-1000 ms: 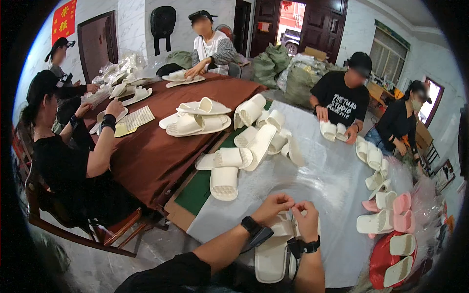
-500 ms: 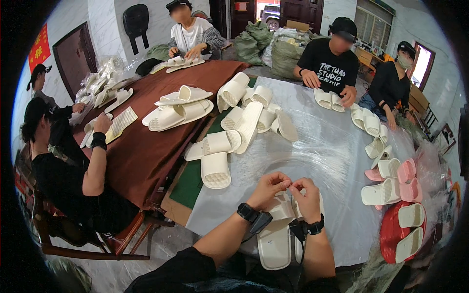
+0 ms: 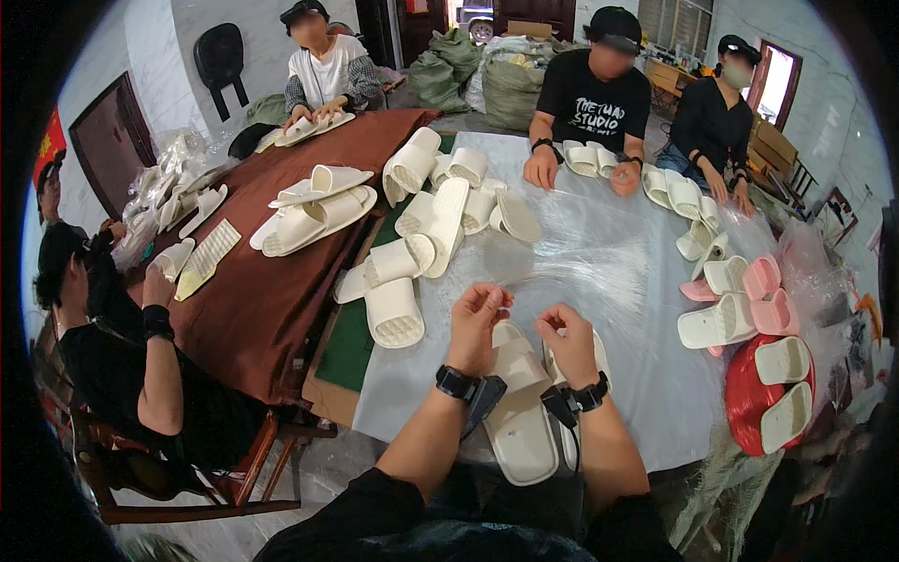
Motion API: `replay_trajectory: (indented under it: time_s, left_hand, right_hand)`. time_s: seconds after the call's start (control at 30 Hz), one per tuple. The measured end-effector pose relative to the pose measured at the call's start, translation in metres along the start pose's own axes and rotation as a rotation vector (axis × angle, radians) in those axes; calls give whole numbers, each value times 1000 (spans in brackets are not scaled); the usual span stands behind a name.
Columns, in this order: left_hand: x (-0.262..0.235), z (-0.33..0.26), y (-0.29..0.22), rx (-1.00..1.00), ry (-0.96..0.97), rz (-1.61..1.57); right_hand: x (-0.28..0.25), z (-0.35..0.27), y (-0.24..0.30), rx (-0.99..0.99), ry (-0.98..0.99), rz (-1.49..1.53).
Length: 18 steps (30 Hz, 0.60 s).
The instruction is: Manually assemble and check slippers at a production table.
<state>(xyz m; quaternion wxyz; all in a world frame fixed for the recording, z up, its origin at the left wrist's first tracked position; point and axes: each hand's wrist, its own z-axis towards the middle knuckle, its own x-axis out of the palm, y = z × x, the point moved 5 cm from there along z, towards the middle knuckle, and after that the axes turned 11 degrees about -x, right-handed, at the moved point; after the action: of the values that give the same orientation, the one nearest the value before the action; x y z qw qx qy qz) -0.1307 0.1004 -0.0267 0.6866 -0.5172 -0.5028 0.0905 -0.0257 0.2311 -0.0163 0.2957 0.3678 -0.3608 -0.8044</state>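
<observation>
In front of me lies a pair of cream slippers, toes pointing away. The left slipper (image 3: 523, 440) shows its heel and band, while my right hand and wrist partly cover the other one. Above the left slipper's band is my left hand (image 3: 478, 323), thumb and fingertips pinched together. My right hand (image 3: 569, 345) is pinched in the same way over the other slipper, a small gap away. Whatever sits in either pinch is too fine to make out. A spread of thin clear strands (image 3: 590, 272) lies on the grey-covered table (image 3: 646, 393) just beyond my hands.
A heap of cream slippers (image 3: 440, 225) lies to the left. At right are a row of cream slippers, pink slippers (image 3: 773, 311) and a red bundle (image 3: 749, 412). Co-workers handle slippers across the table and at the brown-covered table (image 3: 253, 281), where more are stacked (image 3: 323, 211).
My hands have drawn apart; their fingertips met before. The co-worker opposite has let go of the slippers and reaches one hand toward the strands. The whole view has shifted slightly.
</observation>
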Motion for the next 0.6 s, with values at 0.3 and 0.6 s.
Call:
replay_trajectory:
  time_s: [0.3, 0.6]
  left_hand:
    - [39, -18, -54, 116, 237, 43]
    - [47, -120, -168, 592, 366, 7]
  right_hand:
    - [-4, 0, 71, -402, 16, -233]
    - [-41, -89, 94, -277, 357, -463]
